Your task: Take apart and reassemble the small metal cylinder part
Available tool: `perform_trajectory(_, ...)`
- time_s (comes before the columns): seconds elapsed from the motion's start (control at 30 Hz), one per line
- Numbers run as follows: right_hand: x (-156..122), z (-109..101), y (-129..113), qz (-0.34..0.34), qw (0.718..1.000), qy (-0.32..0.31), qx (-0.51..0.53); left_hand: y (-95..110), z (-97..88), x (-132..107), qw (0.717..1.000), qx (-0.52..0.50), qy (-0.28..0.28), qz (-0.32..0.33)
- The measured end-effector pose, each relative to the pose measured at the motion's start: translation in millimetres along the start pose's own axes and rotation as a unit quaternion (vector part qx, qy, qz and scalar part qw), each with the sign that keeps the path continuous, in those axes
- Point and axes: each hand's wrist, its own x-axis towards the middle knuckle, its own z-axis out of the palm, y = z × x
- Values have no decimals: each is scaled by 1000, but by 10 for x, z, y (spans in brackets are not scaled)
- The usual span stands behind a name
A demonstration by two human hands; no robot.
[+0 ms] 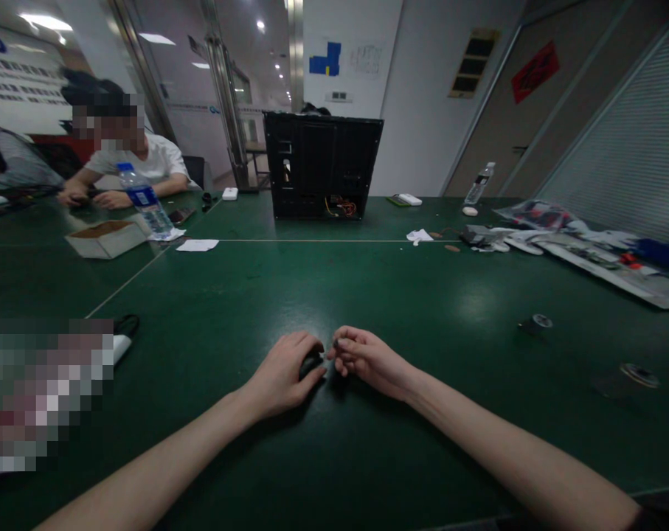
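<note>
My left hand (286,369) is curled around a small black rounded object (310,364) low over the green table; the palm and fingers cover much of it, so its kind is not clear. Close beside it, my right hand (367,359) has thumb and fingers pinched on a tiny dark piece (337,344), too small to name. The two hands are nearly touching, fingertips facing each other. Off to the right stand a short dark cylinder with a silvery top (540,322) and a larger dark cylinder with a metallic rim (638,376).
A black open-backed case (323,166) stands upright at the far edge. Left of it are a water bottle (144,199), a shallow box (107,240) and a seated person (162,158). Another bottle (479,184) and a cluttered tray (605,269) lie right; a blurred-out item is at left.
</note>
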Motion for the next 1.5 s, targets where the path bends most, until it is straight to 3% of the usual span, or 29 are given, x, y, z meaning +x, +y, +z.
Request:
perform_trajectory(0.63,7,15,-10,3,1000,15,1,10,-16,6,1000,1,-7,4)
perform_trajectory(0.9,-9,10,-18,0,1000,-7,-4,2,5,9,1000,8,-4,0)
perform_trajectory(1.5,-28,20,-7,-20,998,21,-49,36,-41,11,1000,-4,-13,-10)
